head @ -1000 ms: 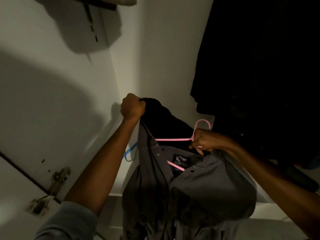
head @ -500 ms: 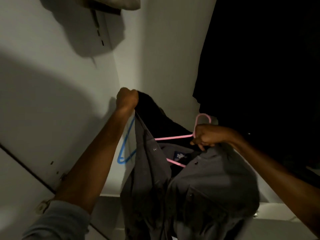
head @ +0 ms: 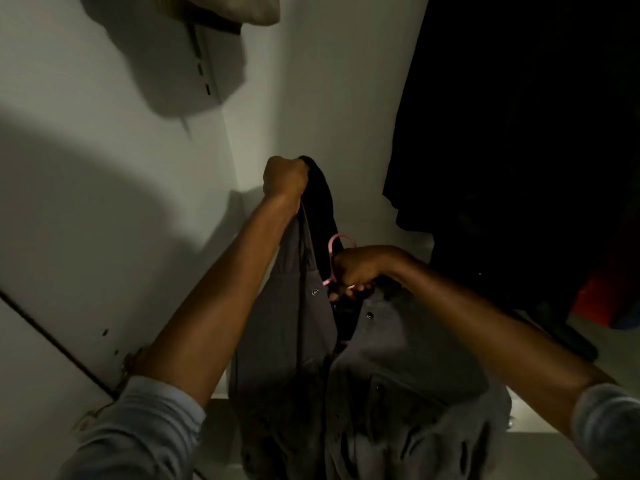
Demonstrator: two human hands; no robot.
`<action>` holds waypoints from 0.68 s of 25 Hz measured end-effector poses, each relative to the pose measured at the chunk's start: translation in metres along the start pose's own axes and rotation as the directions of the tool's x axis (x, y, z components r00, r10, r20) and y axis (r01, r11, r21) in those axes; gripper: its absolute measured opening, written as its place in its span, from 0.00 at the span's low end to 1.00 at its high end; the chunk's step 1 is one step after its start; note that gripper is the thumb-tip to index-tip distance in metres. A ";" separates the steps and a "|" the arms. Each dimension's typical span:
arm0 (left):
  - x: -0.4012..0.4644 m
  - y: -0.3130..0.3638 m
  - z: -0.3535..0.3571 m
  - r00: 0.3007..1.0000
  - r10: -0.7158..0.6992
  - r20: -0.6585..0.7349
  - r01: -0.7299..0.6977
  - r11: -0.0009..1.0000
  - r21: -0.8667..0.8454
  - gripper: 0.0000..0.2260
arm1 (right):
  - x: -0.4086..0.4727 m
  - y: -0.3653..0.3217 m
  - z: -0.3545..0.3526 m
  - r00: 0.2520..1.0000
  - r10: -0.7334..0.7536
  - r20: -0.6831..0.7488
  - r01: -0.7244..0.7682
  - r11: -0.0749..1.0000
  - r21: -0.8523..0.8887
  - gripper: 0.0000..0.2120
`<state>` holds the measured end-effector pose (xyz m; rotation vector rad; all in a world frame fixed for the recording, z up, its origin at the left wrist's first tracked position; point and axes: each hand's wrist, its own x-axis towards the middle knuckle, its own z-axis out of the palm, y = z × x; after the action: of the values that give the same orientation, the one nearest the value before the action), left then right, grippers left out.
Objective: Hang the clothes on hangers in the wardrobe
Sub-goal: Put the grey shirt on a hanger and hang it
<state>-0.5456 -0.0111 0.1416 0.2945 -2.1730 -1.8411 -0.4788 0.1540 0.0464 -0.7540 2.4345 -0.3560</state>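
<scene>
A grey button-up shirt (head: pixel 398 368) hangs in front of me inside a white wardrobe. My left hand (head: pixel 284 180) grips its collar edge, lifted high at centre. My right hand (head: pixel 353 268) grips a pink hanger (head: pixel 335 252) at the shirt's neck opening; only the hook and a short piece of the hanger show, the rest is hidden inside the shirt and behind my fingers. The shirt's dark inner lining (head: pixel 322 216) runs between my two hands.
Dark clothes (head: pixel 502 133) hang at the right. The white side wall (head: pixel 104 202) is on the left, the back wall (head: pixel 329 98) straight ahead. A door hinge (head: pixel 130 362) sits by my left forearm. A pale item (head: pixel 242 8) lies on top. Something red (head: pixel 602 299) is at lower right.
My right hand has moved left and tucked the pink hanger further into the shirt, so its bar is now hidden. The blue hanger seen on the left earlier is out of sight.
</scene>
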 end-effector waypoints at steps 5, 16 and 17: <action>0.007 -0.017 0.002 0.998 0.002 -0.060 -0.001 1.000 0.007 0.11 | 0.013 0.008 -0.004 0.998 0.011 -0.070 -0.007 0.998 0.054 0.19; -0.143 -0.162 -0.032 0.996 0.086 0.006 -0.084 0.950 0.301 0.13 | 0.018 0.014 0.051 0.761 0.369 -0.534 -0.451 0.892 -0.026 0.37; -0.158 -0.172 -0.034 0.994 0.110 0.027 -0.113 0.927 0.358 0.10 | 0.013 0.010 0.052 0.731 0.392 -0.558 -0.481 0.877 -0.014 0.38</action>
<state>-0.3894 -0.0191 -0.0356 0.2315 -2.4698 -1.3782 -0.4614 0.1497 -0.0051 -0.0996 3.1061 -0.2009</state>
